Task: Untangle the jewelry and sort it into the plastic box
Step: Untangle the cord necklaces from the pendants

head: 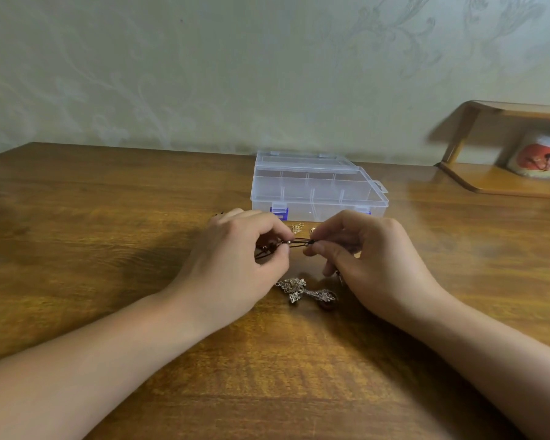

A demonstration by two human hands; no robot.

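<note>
1. Fingers of both hands are pinched narrow on one thing: the left hand [235, 249] pinches one end of a dark cord [299, 242] between thumb and forefinger, and the right hand [362, 255] pinches the other end the same way.
2. That cord sits just in front of the plastic box [318, 188], on the near side of its front wall, held a little above the wooden table [108, 217]. Its long axis runs left to right, parallel to the box's front wall, stretched between the two pinches.
3. Small metal beads show on the cord close to each pinch; more cord with dark beads trails under the left hand, partly hidden.
4. A silver chain tangle [299, 289] lies nearer the person than the cord, further from the box, between the two wrists and touching neither that I can tell. A thin gold chain [297, 227] lies between the cord and the box front.
5. Judged from this, the untangling step is in hand and sorting has not begun: the box compartments look bare, though its lid position is unclear. Both hands are equally near the box.
</note>
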